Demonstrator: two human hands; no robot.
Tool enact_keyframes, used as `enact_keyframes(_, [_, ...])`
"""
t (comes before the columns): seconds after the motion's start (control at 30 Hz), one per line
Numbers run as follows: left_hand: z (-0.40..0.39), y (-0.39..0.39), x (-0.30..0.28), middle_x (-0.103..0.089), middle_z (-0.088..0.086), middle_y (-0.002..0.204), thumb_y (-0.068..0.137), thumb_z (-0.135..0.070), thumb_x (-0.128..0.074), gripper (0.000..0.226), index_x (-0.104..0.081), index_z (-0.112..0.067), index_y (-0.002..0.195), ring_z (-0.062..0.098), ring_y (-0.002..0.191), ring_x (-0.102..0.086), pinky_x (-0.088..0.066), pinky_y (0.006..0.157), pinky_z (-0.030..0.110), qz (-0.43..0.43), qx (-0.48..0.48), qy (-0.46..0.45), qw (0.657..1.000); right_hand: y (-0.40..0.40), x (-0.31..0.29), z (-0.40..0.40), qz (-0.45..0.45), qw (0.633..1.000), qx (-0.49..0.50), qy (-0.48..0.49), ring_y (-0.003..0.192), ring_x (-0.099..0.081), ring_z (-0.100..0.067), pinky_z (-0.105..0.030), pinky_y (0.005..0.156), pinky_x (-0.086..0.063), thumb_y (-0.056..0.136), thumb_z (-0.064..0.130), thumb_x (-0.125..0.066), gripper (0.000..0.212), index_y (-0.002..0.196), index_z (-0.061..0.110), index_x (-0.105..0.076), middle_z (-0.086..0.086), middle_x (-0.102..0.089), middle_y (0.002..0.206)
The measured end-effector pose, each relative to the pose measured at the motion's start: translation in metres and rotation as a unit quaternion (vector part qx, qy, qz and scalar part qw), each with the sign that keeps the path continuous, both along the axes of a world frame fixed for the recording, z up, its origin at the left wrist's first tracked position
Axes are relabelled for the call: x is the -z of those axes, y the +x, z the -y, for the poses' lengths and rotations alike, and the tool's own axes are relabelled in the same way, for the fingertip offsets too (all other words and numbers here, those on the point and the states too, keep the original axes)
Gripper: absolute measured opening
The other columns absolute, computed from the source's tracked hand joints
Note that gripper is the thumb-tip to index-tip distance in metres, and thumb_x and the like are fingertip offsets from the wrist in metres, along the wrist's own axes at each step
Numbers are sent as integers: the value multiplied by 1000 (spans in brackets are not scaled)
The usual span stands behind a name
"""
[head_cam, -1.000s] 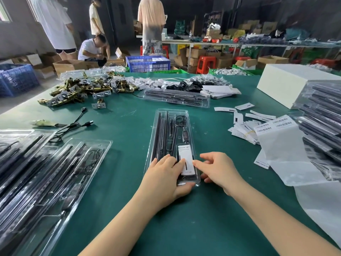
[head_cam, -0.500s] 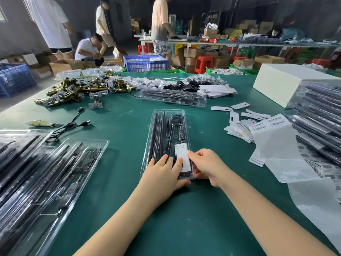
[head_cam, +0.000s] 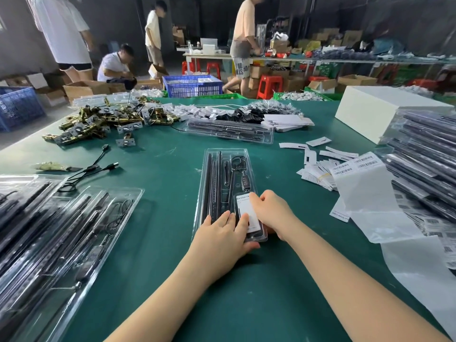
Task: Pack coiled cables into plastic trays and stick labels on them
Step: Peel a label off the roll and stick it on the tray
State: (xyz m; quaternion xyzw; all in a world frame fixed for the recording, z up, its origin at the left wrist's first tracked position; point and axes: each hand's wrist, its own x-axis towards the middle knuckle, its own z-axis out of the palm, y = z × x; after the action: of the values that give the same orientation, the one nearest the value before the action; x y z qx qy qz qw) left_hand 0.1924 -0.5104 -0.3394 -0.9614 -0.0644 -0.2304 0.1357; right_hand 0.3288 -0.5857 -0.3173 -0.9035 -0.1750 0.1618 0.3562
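left hand (head_cam: pixel 222 236) fingers (head_cam: pixel 228 218) straight, flat on near end of clear tray (head_cam: pixel 223 154), thumb at its near edge. white label (head_cam: pixel 248 213) on tray lid between the hands. right hand (head_cam: pixel 270 212) fingers curled, pressing label's right side. tray lies mid green table (head_cam: pixel 160 218), coiled cable (head_cam: pixel 238 161) inside, loose labels (head_cam: pixel 318 169) right.

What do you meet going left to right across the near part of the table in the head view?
Stacked trays → left hand → label on the center tray → right hand → backing sheet → packed stack.
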Motion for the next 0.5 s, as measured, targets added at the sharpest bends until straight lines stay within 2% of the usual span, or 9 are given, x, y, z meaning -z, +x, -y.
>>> enact_keyframes(0.1, [4, 1, 0, -75, 5, 86, 62, -63, -78, 64, -76, -11, 100, 17, 88, -72, -60, 62, 39, 21, 5, -12, 1000, 5, -4, -10, -17, 999, -10, -25, 87, -45, -25, -29, 74, -34, 103, 40, -30, 35, 100, 11, -49, -7, -48, 89])
enact_keyframes(0.17, [5, 2, 1, -75, 5, 85, 62, -63, -79, 64, -77, -12, 100, 17, 87, -72, -59, 61, 38, 31, 7, -16, 999, 6, -1, -12, 1, 999, -9, -35, 87, -46, -25, -29, 75, -34, 104, 35, -29, 37, 89, 8, -49, -9, -50, 89])
enact_keyframes(0.27, [8, 3, 2, -75, 5, 87, 63, -64, -77, 64, -76, -12, 101, 17, 86, -72, -59, 61, 37, 34, 10, -22, 999, 6, 3, -10, 24, 999, 3, -21, 73, -44, -23, -30, 66, -32, 103, 32, -33, 40, 68, 14, -40, -2, -44, 70])
enact_keyframes(0.33, [9, 3, 2, -75, 5, 87, 64, -65, -75, 65, -76, -12, 102, 17, 87, -72, -59, 62, 37, 39, 18, -44, 998, 6, 3, -8, 19, 1000, 9, 6, 60, -37, -18, -32, 55, -28, 103, 30, -35, 42, 63, 16, -36, 1, -39, 62])
enact_keyframes(0.4, [10, 0, -3, -74, 1, 89, 70, -69, -65, 64, -75, -15, 104, 16, 88, -71, -59, 64, 34, 31, 39, -106, 993, 5, 3, -5, 21, 999, 17, 30, 55, -34, -15, -31, 50, -24, 102, 31, -36, 43, 62, 16, -34, 1, -38, 59])
enact_keyframes(0.43, [9, -3, -6, -73, -3, 92, 75, -72, -54, 64, -74, -18, 106, 15, 93, -69, -58, 69, 30, 29, 47, -148, 987, 4, 3, -3, 26, 999, 20, 37, 55, -35, -15, -31, 50, -24, 102, 31, -36, 42, 63, 16, -35, 1, -38, 59])
enact_keyframes(0.5, [1, -6, -10, -65, -9, 115, 82, -72, -33, 66, -66, -24, 116, 17, 120, -54, -49, 89, 31, 38, 33, -312, 949, 5, 4, 2, 32, 998, 25, 51, 55, -36, -16, -32, 50, -25, 102, 32, -37, 40, 66, 15, -37, 0, -39, 60])
